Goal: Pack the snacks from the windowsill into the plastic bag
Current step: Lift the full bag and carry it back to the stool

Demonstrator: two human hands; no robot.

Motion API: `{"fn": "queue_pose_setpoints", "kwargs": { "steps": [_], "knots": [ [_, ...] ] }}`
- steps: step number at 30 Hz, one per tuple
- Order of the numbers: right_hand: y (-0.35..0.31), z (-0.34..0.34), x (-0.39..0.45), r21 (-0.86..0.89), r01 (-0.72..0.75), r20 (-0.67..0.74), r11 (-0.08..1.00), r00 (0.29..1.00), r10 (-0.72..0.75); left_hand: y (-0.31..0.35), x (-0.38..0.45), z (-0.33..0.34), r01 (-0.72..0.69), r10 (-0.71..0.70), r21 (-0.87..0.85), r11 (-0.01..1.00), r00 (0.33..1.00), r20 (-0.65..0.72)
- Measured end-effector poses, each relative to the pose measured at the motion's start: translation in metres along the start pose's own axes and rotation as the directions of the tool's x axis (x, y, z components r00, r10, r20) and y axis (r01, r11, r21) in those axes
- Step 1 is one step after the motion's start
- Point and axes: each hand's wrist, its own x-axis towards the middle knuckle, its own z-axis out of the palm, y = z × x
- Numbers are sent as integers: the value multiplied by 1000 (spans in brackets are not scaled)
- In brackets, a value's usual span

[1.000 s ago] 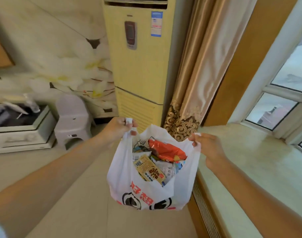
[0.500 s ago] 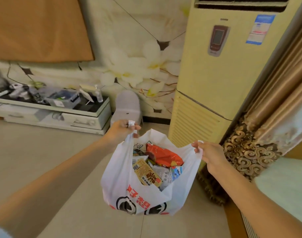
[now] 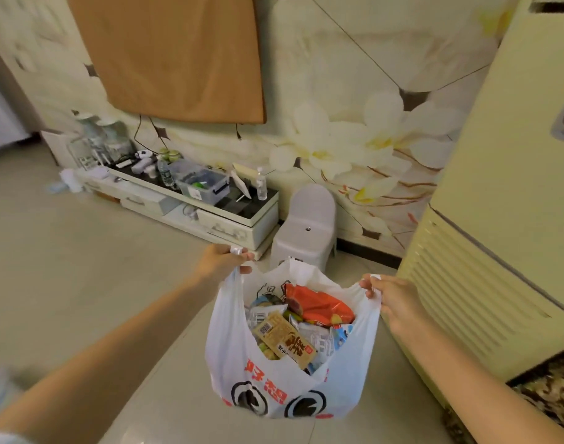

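- Since the earlier frame, my view has swung left: the air conditioner [image 3: 498,187] now sits at the right edge, the low cabinet [image 3: 229,219] at centre left.
- My left hand [image 3: 221,262] pinches one handle of the plastic bag [image 3: 290,389], lower centre.
- My right hand [image 3: 392,296] pinches the other handle.
- Snacks [image 3: 306,325] fill the bag's open mouth.

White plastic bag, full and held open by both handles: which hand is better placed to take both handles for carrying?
Slightly the left hand: it grips its handle higher, above the white plastic bag. The right hand pinches the lower handle and could pass it across.
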Motion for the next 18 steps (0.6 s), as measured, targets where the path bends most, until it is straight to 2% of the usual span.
{"fn": "queue_pose_setpoints", "kwargs": {
  "steps": [4,12,18],
  "knots": [
    [-19,26,33,-45,-19,49,999,999,21,6,45,-1,16,-16,-3,1000,999,-46],
    [-56,91,122,-102,27,39,994,999,-23,25,154,-10,-14,13,-9,1000,998,-61],
    [-75,148,197,-155,10,2,988,1000,-9,29,260,-20,2,-2,22,1000,1000,-12]
  ]
}}
